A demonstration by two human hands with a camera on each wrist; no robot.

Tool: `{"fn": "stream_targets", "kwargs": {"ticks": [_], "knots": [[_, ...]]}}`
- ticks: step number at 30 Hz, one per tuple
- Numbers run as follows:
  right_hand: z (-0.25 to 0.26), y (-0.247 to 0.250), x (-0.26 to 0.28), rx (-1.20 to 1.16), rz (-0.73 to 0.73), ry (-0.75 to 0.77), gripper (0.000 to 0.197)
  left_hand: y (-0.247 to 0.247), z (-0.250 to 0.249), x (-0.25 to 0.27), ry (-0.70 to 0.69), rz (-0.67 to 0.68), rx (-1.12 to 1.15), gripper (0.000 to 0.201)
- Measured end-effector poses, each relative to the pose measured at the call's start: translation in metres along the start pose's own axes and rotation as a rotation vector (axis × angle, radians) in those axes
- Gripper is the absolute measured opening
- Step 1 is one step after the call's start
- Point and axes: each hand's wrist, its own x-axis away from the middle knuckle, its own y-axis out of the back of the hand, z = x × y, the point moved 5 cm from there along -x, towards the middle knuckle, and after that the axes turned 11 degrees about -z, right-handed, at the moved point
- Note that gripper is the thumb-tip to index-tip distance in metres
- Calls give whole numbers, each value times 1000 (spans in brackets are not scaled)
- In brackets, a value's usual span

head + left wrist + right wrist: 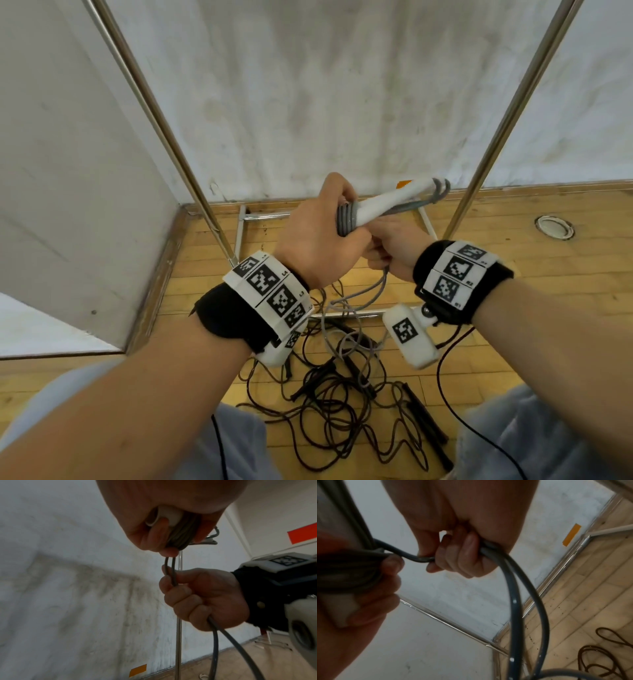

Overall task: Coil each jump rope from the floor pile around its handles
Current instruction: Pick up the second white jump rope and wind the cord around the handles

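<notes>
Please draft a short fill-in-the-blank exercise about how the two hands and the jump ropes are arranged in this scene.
1. The left hand grips the white handles, which already carry turns of ____ rope.
2. The right hand grips a doubled strand of grey rope ____ the left hand.
3. The dark ropes lie tangled on the ____ floor.

Missing words: grey; below; wooden

The left hand covers the near end of the white handles. Dark ropes on the floor (tangled) run out of the bottom edge, partly behind both forearms.
</notes>
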Motion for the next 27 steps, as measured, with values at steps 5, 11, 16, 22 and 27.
{"fn": "stream_targets", "kwargs": {"ticks": [5, 11, 16, 22, 27], "knots": [[0, -15, 1, 285, -117, 182, 28, 6, 17, -12, 95, -47, -111, 31], [11, -23, 13, 638, -182, 463, 24, 15, 22, -21, 136, -91, -129, 27], [6, -27, 15, 788, -91, 366, 24, 16, 6, -20, 19, -47, -37, 29], [4, -35, 15, 548, -11, 193, 19, 24, 5, -25, 29, -123, 81, 29], [16, -31, 17, 647, -144, 336, 25, 37, 38, -31, 12, -135, -354, 29]]}}
